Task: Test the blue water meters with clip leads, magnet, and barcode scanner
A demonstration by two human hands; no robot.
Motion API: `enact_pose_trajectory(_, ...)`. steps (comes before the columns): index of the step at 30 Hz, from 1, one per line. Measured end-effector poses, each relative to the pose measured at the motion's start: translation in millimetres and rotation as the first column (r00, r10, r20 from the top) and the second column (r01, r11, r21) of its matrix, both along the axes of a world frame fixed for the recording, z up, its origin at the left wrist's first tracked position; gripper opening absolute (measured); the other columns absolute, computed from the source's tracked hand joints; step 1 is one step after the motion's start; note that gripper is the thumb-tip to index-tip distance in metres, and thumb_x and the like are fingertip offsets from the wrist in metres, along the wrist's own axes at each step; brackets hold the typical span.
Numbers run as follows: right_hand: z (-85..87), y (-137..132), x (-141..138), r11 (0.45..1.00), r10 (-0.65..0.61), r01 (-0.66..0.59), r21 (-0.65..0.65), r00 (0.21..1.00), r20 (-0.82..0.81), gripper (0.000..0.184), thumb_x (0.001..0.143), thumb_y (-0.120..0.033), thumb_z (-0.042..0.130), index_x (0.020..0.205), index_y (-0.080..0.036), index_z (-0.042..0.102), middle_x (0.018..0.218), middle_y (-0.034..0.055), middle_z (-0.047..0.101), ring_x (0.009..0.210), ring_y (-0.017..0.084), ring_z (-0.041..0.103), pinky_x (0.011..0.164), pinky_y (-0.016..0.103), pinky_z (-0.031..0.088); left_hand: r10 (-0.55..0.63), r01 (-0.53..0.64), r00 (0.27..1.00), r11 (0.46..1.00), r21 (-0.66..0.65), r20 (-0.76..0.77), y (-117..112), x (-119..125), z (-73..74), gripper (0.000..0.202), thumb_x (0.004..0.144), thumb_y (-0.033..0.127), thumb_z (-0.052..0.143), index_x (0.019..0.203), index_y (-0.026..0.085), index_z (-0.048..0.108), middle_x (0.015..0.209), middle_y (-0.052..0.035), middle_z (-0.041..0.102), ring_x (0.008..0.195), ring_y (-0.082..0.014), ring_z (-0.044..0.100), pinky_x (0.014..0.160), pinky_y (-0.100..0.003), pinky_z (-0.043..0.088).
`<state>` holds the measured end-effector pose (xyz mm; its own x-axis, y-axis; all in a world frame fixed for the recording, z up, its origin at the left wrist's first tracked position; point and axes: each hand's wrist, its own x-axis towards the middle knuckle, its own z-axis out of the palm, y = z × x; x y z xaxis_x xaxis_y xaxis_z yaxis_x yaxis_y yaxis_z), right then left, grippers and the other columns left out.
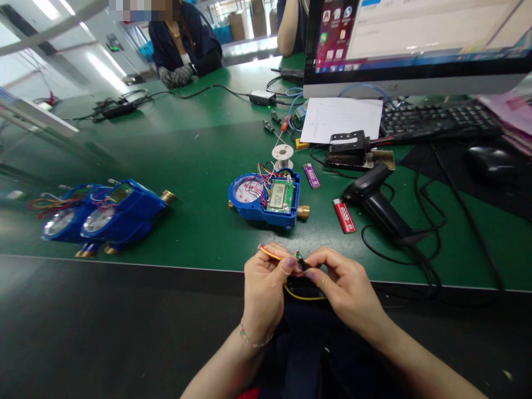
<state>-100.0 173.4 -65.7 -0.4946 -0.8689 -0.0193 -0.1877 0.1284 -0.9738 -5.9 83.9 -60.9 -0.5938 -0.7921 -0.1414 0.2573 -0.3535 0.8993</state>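
Single head view. Looks from above the near side of table (199,221), facing forward and down across it. Nearest to left hand (264,282) and right hand (347,280), at lower centre, seen from above and from the wrist side. Catches meter (266,202) a little farther off, near mid-frame, from above. Reaches on to the far side, to co-worker (187,41) at upper left. Cuts off monitor (415,33) at upper right, along top and right borders. Set slightly askew, with near table edge slanting down toward right of frame.
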Motion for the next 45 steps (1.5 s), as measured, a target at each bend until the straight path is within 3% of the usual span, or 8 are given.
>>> enact_pose_trajectory(10,3.4,-1.5,-3.2,0.999,0.041,-0.042,0.011,0.999,0.029,0.013,0.081,-0.027,0.053,0.078,-0.017,0.061,0.075,0.0016,0.061,0.071,0.011,0.055,0.065,0.022,0.044,-0.006,0.006,1.0,1.0,0.013,-0.009,-1.1,-1.0,-1.7,0.018,0.07,0.02,0.069,0.059,0.014,0.056,0.056,0.0038,0.053,0.053,-0.0058,0.052,0.055,-0.017,0.044)
enact_pose_trajectory(19,-2.7,-4.3,-7.0,0.996,0.078,-0.086,0.008,0.942,0.326,0.02,0.08,-0.035,0.055,0.083,-0.016,0.059,0.08,0.0045,0.065,0.075,0.013,0.059,0.071,0.027,0.048,-0.029,0.022,0.997,0.996,0.09,0.077,-1.8,0.9,-1.1,0.015,0.069,0.025,0.07,0.072,0.015,0.06,0.058,0.002,0.061,0.053,-0.0066,0.056,0.054,-0.016,0.049)
enact_pose_trajectory(29,-5.6,-4.6,-8.8,0.997,0.068,-0.079,0.023,0.943,0.326,0.02,0.078,-0.035,0.054,0.077,-0.015,0.055,0.072,0.0024,0.057,0.069,0.012,0.053,0.065,0.025,0.044,-0.04,0.043,0.993,0.999,-0.023,0.113,-0.9,5.0,-5.4,0.008,0.072,0.022,0.068,0.074,0.017,0.063,0.065,0.0031,0.062,0.059,-0.005,0.058,0.059,-0.013,0.048)
enact_pose_trajectory(45,-4.8,-5.1,-10.2,0.995,0.074,-0.093,0.03,0.918,0.389,0.024,0.075,-0.039,0.059,0.08,-0.015,0.057,0.075,0.0035,0.06,0.071,0.012,0.054,0.067,0.025,0.044,-0.026,0.034,0.991,0.998,-0.057,0.134,-0.8,4.2,-6.2,0.006,0.073,0.023,0.067,0.073,0.018,0.063,0.066,0.0042,0.062,0.06,-0.0047,0.058,0.061,-0.013,0.048)
